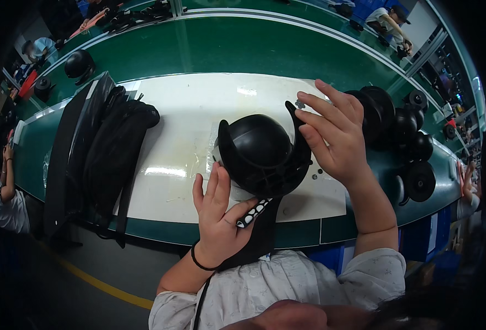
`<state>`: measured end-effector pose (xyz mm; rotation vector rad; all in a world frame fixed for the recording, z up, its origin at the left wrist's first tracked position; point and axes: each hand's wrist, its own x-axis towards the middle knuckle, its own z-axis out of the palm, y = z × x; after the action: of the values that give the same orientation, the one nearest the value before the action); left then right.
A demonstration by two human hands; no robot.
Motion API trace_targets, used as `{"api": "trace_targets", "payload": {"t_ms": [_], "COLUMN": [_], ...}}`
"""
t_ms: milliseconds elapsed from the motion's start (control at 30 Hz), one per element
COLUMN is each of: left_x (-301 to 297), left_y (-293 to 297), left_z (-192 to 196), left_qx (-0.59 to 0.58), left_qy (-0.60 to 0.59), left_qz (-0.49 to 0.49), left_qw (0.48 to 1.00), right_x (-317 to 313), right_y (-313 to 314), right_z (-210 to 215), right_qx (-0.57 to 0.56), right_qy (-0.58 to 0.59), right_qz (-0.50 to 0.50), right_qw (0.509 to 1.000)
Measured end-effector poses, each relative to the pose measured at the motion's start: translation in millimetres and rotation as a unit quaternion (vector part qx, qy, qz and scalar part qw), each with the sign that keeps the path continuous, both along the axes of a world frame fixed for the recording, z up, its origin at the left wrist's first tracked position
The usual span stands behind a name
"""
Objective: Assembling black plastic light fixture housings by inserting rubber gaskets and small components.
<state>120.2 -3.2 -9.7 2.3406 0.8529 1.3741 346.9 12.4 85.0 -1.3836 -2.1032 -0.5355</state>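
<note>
In front of me a glossy black rounded shell (pixel 258 137), shaped like a helmet, stands on the white sheet. A curved black visor-like piece (pixel 276 180) wraps its near side, with two upturned ends. My left hand (pixel 216 214) is at the near left of the shell, fingers stretched up along its edge. A short black strip with white dots (pixel 253 213) lies against its thumb, apparently held there. My right hand (pixel 335 129) has its fingers spread at the right upturned end; whether they touch it is hard to tell. The shell's underside is hidden.
The white sheet (pixel 171 140) covers part of the green table (pixel 232 47). Black bags (pixel 113 143) lie at left; several black rounded parts (pixel 413 146) are at right. Small dark pieces (pixel 315 175) lie right of the shell. A black helmet (pixel 79 64) stands far left. Other people work around the table.
</note>
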Motion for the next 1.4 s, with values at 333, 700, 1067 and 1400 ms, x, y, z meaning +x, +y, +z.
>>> {"api": "trace_targets", "payload": {"t_ms": [333, 700, 1067, 1400], "left_x": [-16.3, -43.2, -44.8, -35.1], "left_y": [2.4, 12.5, 13.7, 14.1], "left_z": [0.7, -0.7, -6.0, -1.9], "left_qx": [-0.001, -0.036, -0.058, -0.041], "left_qy": [-0.025, -0.036, -0.076, -0.098], "left_qz": [-0.007, -0.012, -0.005, -0.03], "left_qw": [1.0, 0.999, 0.995, 0.994], "right_x": [1.3, 46.1, 35.7, 80.5], "right_y": [36.7, 220.6, 147.2, -68.7], "right_z": [0.1, -85.0, -88.5, -68.7], "right_qx": [-0.429, 0.054, -0.175, -0.357], "right_qy": [0.64, -0.024, 0.13, -0.065], "right_qz": [0.069, -0.189, -0.083, -0.273], "right_qw": [0.634, 0.98, 0.972, 0.891]}}
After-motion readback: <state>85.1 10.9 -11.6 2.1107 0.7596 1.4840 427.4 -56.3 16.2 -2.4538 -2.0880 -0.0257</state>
